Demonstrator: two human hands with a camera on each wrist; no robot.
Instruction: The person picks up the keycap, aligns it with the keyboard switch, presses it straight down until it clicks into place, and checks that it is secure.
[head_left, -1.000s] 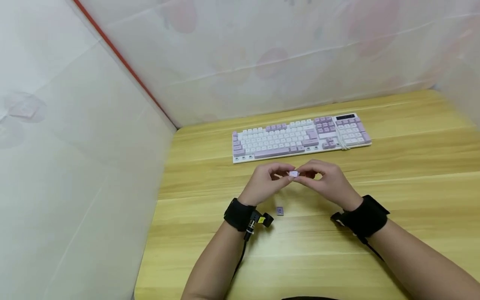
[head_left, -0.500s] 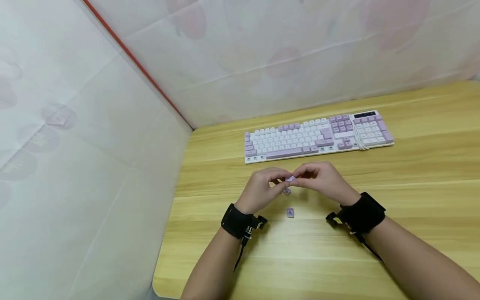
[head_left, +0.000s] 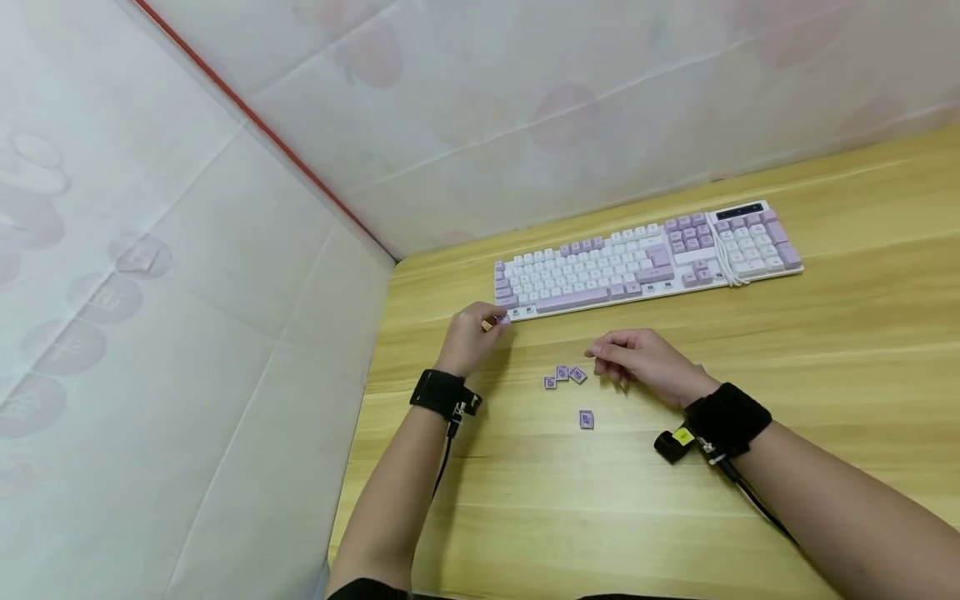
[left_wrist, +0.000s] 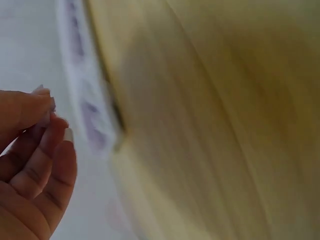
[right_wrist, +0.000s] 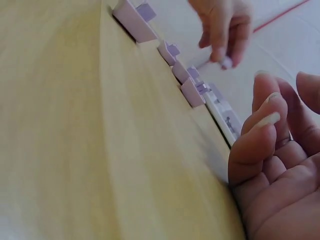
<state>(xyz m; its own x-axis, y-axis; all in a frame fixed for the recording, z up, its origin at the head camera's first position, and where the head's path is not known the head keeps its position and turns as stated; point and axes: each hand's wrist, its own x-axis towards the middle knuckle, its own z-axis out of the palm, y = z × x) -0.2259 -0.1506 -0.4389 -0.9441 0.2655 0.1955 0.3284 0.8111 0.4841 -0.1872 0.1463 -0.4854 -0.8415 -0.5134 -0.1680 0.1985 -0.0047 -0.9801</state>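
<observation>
**Keycap carried to the keyboard's lower left corner**

Keycap (right_wrist: 226, 62): one small pale lilac cap, pinched at the tips of the left hand (head_left: 468, 337). In the right wrist view it shows between thumb and forefinger; the left wrist view is blurred but shows the same small piece at the fingertips. It sits just at the near left corner of the keyboard (head_left: 645, 258), above the bottom row.

Left hand fingers: narrow, curled round the keycap.

Right hand (head_left: 645, 360): resting on the worktop (head_left: 825, 400) in front of the keyboard, fingers loosely bent and holding nothing, tips pointing toward the loose caps.

Loose keycaps (head_left: 562, 374): three purple caps in a small cluster on the worktop, in front of the keyboard's left half, just beside the right fingertips. A fourth cap (head_left: 587, 419) lies apart, farther from the keyboard.

Keyboard: white and lilac, lying across the far part of the worktop, its cable bundled over the number pad end. Whether a socket in the corner stands bare cannot be told from these views.

Step in hand, as judged: seating a removed cap back into the bottom row at the left end. The next move would call for squaring the cap over its stem, pressing straight down, then fetching another from the cluster.
</observation>
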